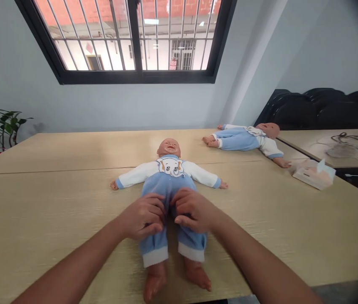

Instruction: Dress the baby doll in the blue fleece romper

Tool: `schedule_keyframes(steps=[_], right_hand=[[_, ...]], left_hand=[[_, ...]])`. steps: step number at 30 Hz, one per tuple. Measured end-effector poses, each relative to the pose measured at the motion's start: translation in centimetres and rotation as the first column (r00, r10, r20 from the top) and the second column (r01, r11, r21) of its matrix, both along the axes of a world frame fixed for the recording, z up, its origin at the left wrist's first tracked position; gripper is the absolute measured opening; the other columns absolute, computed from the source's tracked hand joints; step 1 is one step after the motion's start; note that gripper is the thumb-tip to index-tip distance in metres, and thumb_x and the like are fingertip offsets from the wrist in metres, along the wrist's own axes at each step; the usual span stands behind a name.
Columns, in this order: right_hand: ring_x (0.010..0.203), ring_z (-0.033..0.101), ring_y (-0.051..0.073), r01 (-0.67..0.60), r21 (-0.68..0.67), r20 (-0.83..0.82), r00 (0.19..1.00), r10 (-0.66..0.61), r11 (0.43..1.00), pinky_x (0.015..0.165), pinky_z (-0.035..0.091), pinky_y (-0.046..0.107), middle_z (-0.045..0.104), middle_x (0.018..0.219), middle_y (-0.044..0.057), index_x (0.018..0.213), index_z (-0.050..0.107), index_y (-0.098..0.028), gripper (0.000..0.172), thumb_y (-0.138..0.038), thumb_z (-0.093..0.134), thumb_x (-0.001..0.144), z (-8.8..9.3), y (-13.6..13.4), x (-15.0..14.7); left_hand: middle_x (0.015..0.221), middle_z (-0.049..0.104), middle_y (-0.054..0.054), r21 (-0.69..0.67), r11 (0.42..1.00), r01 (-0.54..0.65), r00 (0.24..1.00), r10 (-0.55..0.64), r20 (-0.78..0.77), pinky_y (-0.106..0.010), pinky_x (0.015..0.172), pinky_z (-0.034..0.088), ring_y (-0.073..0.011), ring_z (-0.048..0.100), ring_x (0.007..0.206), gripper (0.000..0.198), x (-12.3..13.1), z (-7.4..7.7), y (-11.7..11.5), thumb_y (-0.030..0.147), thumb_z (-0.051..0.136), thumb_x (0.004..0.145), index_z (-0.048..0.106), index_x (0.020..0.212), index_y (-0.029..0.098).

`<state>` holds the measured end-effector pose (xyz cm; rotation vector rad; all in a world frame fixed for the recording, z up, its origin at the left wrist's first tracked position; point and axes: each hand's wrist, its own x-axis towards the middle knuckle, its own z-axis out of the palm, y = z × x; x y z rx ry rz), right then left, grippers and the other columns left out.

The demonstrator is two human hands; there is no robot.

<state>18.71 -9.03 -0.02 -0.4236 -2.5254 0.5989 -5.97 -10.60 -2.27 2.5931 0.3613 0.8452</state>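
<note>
A baby doll (170, 183) lies face up on the table, its arms spread and its feet toward me. It wears a white-sleeved blue outfit with an elephant face on the chest. My left hand (145, 215) is on the doll's thigh at the left, fingers curled over the blue trouser leg (154, 245). On the other thigh is my right hand (194, 209), its fingers bent round the blue cloth of the right-side trouser leg (192, 240). Both sets of fingertips point inward toward the gap between the legs and are partly hidden.
A second baby doll (240, 137) in similar clothes lies at the back right of the wooden table (55, 202). Near it stands a tissue box (314, 174). Cables (353, 141) lie on another table, before stacked black chairs (321, 107). A potted plant (3, 126) is at far left.
</note>
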Motion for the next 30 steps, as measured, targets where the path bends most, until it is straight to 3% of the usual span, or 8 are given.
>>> schedule_keyframes(steps=[4,9,12,14,18,25,27,30], right_hand=[[0.093,0.069,0.024,-0.008,-0.091,-0.123,0.992,-0.003,0.996,0.095,0.048,0.043,0.069,0.073,0.008,0.070,0.062,-0.021,0.070,-0.065,0.022,0.106,0.1,0.5,1.2],[0.070,0.064,0.018,-0.017,-0.140,-0.095,0.995,0.003,0.990,0.096,0.050,0.043,0.065,0.065,0.005,0.061,0.052,-0.022,0.068,-0.066,0.023,0.105,0.5,0.4,1.4],[0.089,0.068,0.023,-0.014,-0.133,-0.131,0.991,-0.004,0.991,0.099,0.048,0.044,0.071,0.075,0.008,0.072,0.063,-0.021,0.069,-0.067,0.024,0.104,0.7,0.1,1.2],[0.095,0.069,0.024,-0.030,-0.105,-0.074,0.997,0.023,0.994,0.108,0.041,0.047,0.073,0.077,0.007,0.075,0.066,-0.021,0.064,-0.066,0.032,0.104,0.7,-0.2,1.0],[0.060,0.058,0.016,-0.080,-0.088,0.002,0.997,0.080,0.993,0.102,0.046,0.043,0.060,0.056,0.001,0.057,0.052,-0.023,0.066,-0.069,0.036,0.101,0.1,-0.9,0.3],[0.052,0.053,0.014,-0.133,-0.155,-0.160,0.981,0.108,0.979,0.092,0.048,0.040,0.057,0.052,-0.001,0.058,0.051,-0.022,0.069,-0.068,0.029,0.103,-0.3,-0.7,0.4],[0.065,0.062,0.017,-0.060,-0.149,-0.250,0.968,0.021,0.987,0.095,0.046,0.041,0.066,0.064,0.002,0.067,0.061,-0.021,0.068,-0.063,0.024,0.106,0.0,0.3,1.6],[0.092,0.066,0.024,0.276,-0.110,-0.298,0.908,-0.296,0.955,0.099,0.043,0.045,0.074,0.088,0.008,0.087,0.070,-0.021,0.061,-0.058,0.026,0.108,0.4,2.1,3.9]], left_hand=[[0.097,0.081,-0.006,-0.080,0.996,0.029,0.996,-0.022,0.089,-0.049,0.118,0.036,-0.0249,0.069,0.109,0.050,-1.3,-0.2,-0.1,0.054,0.035,0.106,0.073,0.095,0.024],[0.072,0.076,-0.003,-0.155,0.979,0.129,0.986,-0.110,0.128,-0.045,0.111,0.043,-0.0216,0.071,0.082,0.052,-0.8,0.2,-1.0,0.058,0.036,0.104,0.068,0.081,0.025],[0.087,0.080,-0.007,-0.116,0.988,0.103,0.993,-0.097,0.062,-0.050,0.115,0.038,-0.0268,0.070,0.101,0.057,-0.3,0.4,-1.4,0.065,0.031,0.102,0.071,0.097,0.024],[0.082,0.078,-0.007,-0.094,0.992,0.089,0.996,-0.088,0.017,-0.051,0.117,0.036,-0.0263,0.070,0.095,0.058,-0.1,0.4,-1.5,0.066,0.031,0.102,0.070,0.093,0.025],[0.072,0.073,-0.005,-0.089,0.990,0.109,0.994,-0.106,0.034,-0.048,0.109,0.042,-0.0236,0.067,0.081,0.060,0.2,0.1,-1.7,0.070,0.031,0.100,0.066,0.083,0.024],[0.069,0.073,-0.005,-0.107,0.989,0.099,0.993,-0.092,0.067,-0.049,0.110,0.041,-0.0245,0.068,0.087,0.063,0.0,0.2,-1.7,0.068,0.027,0.101,0.066,0.081,0.025],[0.084,0.078,-0.007,-0.079,0.996,0.048,0.991,-0.038,0.129,-0.051,0.114,0.037,-0.0260,0.067,0.099,0.063,-0.8,0.4,-1.3,0.064,0.023,0.104,0.070,0.089,0.024],[0.099,0.078,-0.009,-0.043,0.989,-0.140,0.953,0.147,0.265,-0.050,0.110,0.039,-0.0266,0.063,0.106,0.064,-2.4,0.3,-0.6,0.059,0.023,0.106,0.074,0.096,0.022]])
